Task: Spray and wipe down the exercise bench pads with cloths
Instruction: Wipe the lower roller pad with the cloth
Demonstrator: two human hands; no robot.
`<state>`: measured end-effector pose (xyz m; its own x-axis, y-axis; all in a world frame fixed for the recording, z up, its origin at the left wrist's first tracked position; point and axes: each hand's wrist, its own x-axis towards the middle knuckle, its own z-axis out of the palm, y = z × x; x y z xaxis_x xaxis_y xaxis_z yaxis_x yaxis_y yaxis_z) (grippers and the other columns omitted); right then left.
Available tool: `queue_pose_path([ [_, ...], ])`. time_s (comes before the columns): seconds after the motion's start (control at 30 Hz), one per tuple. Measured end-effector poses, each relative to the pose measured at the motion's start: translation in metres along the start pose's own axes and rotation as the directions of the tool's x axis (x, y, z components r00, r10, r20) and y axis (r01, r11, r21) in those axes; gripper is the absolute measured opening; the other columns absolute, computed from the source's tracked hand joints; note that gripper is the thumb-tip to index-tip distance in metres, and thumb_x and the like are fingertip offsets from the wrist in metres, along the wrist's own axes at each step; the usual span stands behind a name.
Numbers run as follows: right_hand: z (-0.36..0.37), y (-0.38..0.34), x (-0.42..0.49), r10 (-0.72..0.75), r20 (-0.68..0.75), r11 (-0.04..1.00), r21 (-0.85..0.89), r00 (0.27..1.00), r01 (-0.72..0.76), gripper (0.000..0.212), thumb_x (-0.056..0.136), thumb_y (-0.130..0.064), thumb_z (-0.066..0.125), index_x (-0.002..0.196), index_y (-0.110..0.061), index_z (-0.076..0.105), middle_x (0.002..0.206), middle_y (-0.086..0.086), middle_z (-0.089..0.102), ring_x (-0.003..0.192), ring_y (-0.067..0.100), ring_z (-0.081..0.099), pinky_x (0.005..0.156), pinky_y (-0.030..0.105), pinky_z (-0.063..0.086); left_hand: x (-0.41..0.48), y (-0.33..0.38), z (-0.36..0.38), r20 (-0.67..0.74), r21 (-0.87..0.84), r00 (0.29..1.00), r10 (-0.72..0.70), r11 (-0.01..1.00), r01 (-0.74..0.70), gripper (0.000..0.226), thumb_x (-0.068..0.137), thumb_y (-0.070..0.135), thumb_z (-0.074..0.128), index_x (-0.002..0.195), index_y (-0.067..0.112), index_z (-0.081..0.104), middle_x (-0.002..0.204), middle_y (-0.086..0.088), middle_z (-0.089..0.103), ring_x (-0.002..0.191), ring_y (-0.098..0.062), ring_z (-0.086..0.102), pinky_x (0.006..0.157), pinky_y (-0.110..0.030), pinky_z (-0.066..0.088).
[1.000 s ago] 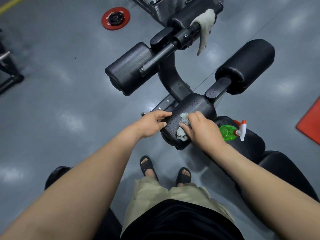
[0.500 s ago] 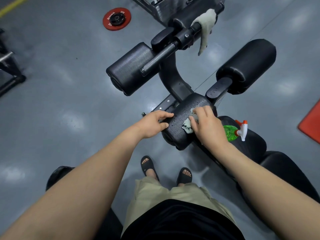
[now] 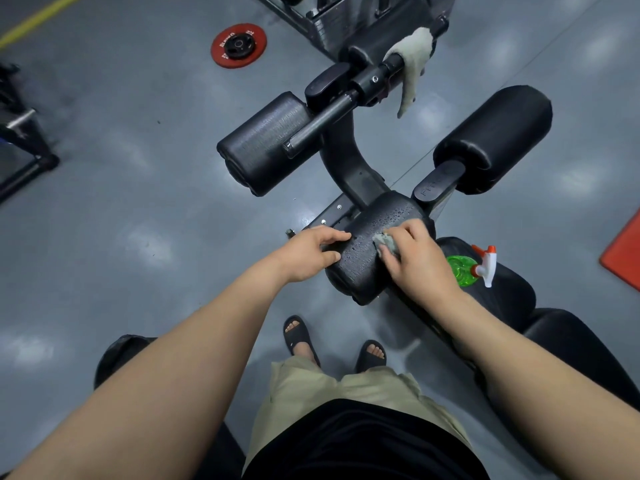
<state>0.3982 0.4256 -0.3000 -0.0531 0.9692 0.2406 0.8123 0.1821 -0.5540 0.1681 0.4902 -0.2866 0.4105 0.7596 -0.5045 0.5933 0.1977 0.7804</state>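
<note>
A black roller pad speckled with spray drops sits just in front of me. My right hand grips a small grey cloth and presses it onto the pad's top. My left hand holds the pad's left end, fingers curled over its edge. Two larger black roller pads stand beyond, one at the left and one at the right. A green spray bottle with a white and orange trigger lies on the bench seat pad to my right. A second pale cloth hangs from the bench's far bar.
A red weight plate lies on the grey floor far left of the bench. A black metal frame stands at the left edge, a red mat at the right edge. My sandalled feet stand beside the bench.
My right hand has slid the cloth up the roller pad, away from me, so less cloth shows. My left hand has kept its hold on the pad's left end.
</note>
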Motion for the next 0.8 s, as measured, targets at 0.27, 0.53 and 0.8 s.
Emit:
queue_pose_path([
  [0.27, 0.013, -0.024, -0.028, -0.222, 0.19, 0.967, -0.084, 0.956, 0.241, 0.049, 0.095, -0.038, 0.051, 0.13, -0.006, 0.058, 0.113, 0.012, 0.049, 0.098, 0.033, 0.057, 0.056, 0.044, 0.057, 0.001, -0.003, 0.001, -0.023, 0.029, 0.999, 0.036, 0.999, -0.036, 0.045, 0.095, -0.001, 0.065, 0.136, 0.016, 0.063, 0.141, -0.002, 0.057, 0.132, -0.012, 0.055, 0.117, -0.029, 0.039],
  [0.53, -0.015, 0.026, 0.011, 0.11, -0.053, 0.992, -0.058, 0.992, -0.113, 0.032, 0.093, -0.011, 0.058, 0.125, -0.009, 0.065, 0.11, 0.016, 0.053, 0.081, 0.04, 0.059, 0.066, 0.042, 0.053, -0.001, -0.001, 0.001, -0.011, -0.013, 1.0, 0.014, 1.0, -0.014, 0.043, 0.095, -0.002, 0.065, 0.133, 0.019, 0.064, 0.141, 0.002, 0.058, 0.129, -0.008, 0.057, 0.115, -0.025, 0.039],
  [0.8, 0.008, -0.003, -0.021, -0.192, 0.106, 0.981, -0.011, 0.976, 0.194, 0.036, 0.093, -0.021, 0.069, 0.123, -0.001, 0.063, 0.111, 0.017, 0.053, 0.09, 0.036, 0.062, 0.084, 0.039, 0.052, -0.001, 0.004, -0.001, -0.035, 0.153, 0.999, 0.028, 0.988, -0.023, 0.04, 0.093, 0.01, 0.07, 0.129, 0.026, 0.067, 0.132, 0.007, 0.056, 0.125, -0.009, 0.055, 0.113, -0.024, 0.039],
])
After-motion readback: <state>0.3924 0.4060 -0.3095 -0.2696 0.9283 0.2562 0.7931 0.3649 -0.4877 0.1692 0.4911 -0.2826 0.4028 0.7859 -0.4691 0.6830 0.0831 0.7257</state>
